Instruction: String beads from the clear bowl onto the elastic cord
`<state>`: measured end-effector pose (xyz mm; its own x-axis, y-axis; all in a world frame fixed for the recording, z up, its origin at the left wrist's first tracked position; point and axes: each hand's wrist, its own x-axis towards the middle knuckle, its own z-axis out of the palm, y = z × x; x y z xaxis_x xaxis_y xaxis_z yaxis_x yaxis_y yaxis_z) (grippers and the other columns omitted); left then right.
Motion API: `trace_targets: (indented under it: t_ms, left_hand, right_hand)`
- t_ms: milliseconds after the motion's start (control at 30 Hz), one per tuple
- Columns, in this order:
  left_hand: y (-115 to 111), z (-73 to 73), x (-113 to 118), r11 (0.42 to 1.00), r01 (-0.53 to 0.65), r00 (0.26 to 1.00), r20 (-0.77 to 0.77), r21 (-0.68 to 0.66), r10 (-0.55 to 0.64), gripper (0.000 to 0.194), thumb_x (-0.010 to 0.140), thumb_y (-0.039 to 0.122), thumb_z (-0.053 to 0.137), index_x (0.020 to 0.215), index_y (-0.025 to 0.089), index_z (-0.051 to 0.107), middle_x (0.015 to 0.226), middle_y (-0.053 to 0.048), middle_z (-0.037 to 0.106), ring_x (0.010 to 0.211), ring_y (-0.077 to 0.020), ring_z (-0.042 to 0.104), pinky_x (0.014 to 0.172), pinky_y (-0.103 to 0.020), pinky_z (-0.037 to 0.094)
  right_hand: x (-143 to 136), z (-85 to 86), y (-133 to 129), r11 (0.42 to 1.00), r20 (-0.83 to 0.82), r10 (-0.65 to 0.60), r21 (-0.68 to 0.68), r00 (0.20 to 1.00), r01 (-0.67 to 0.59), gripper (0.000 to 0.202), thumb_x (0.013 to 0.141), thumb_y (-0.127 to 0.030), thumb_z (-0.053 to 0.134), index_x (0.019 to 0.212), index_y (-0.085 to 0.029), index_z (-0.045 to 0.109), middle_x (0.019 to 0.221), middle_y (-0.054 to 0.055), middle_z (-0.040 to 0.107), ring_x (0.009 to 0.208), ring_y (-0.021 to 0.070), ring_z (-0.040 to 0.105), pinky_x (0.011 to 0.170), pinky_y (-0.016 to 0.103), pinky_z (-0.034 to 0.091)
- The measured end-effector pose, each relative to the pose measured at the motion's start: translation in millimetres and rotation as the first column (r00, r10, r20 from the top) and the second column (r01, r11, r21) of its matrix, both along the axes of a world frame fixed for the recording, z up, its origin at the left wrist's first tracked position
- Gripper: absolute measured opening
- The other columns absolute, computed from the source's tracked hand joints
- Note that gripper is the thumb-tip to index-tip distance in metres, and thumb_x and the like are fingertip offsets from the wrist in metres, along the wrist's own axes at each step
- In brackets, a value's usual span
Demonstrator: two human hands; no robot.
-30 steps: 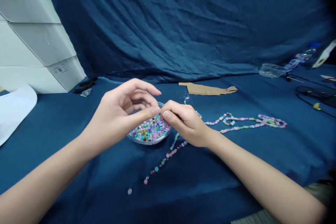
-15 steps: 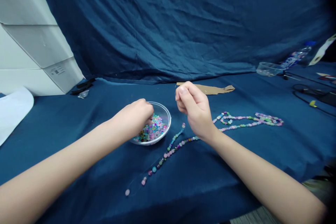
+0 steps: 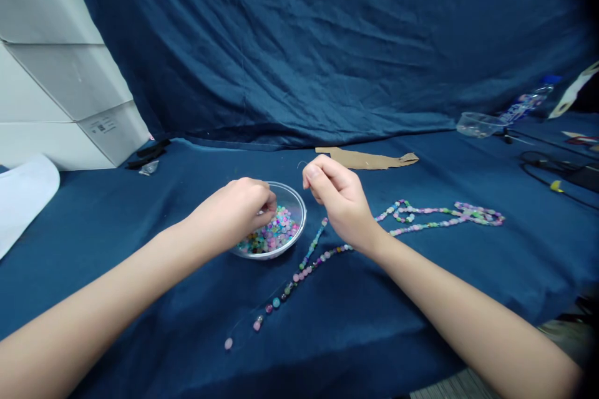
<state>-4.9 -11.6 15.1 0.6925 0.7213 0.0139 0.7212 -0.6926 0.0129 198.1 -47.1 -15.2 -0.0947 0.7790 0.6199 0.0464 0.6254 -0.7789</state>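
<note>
Over the clear round bowl (image 3: 303,224) of small coloured beads (image 3: 281,229), my left hand (image 3: 243,209) has its fingers pinched together; what they hold, if anything, is hidden. My right hand (image 3: 339,199) is closed to the bowl's right, its thumb and forefinger pinching a thin clear string (image 3: 302,164) whose tip sticks out to the left. Below my right hand a strand of beads (image 3: 327,254) runs along the blue cloth, with a looped part (image 3: 482,215) to the right. One pink bead (image 3: 228,343) lies at its near left end.
Behind my right hand lies a torn brown cardboard strip (image 3: 369,159). A clear container (image 3: 477,124), a bottle (image 3: 526,103) and dark cables (image 3: 538,165) are at the right. White boxes (image 3: 37,87) stand at the left, near small black items (image 3: 150,153).
My right hand has moved slightly left and down, and the string tip now shows. My left hand has lifted a little from the beads, its pinched fingers more visible.
</note>
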Motion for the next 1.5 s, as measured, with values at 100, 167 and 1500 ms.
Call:
trace_targets:
  t_ms: [100,167,1500]
  left_hand:
    - [1,-1.4,-3,0.999,0.013,1.000,-0.004,-0.048,-0.013,0.017,0.096,0.020,0.063,0.091,0.019,0.079,0.094,-0.009,0.075,0.089,-0.0256,0.071,0.075,-0.034,0.046]
    - [3,-3.8,-4,0.997,0.034,0.999,-0.010,-0.073,-0.035,0.014,0.094,0.019,0.066,0.091,0.020,0.079,0.094,-0.008,0.076,0.091,-0.0262,0.072,0.075,-0.033,0.046]
    - [-36,-8.8,-20,0.866,0.295,0.318,0.896,-0.404,0.310,0.016,0.074,0.019,0.091,0.086,0.028,0.088,0.084,-0.002,0.081,0.078,-0.0154,0.077,0.072,-0.020,0.063]
  right_hand:
    - [-1,-0.4,0,1.000,0.019,0.003,0.009,1.000,-0.003,0.032,0.108,-0.034,0.052,0.081,-0.019,0.056,0.070,-0.003,0.044,0.061,0.0106,0.037,0.060,0.027,0.034]
    - [-1,-0.5,-1,1.000,0.028,-0.004,0.017,1.000,0.004,0.032,0.109,-0.033,0.052,0.081,-0.019,0.057,0.071,-0.003,0.044,0.061,0.0106,0.037,0.061,0.027,0.034]
    - [-2,-11.5,-9,0.829,0.456,-0.353,0.557,0.817,0.047,0.022,0.106,-0.022,0.050,0.088,-0.020,0.063,0.075,0.001,0.070,0.063,0.0118,0.062,0.064,0.026,0.043]
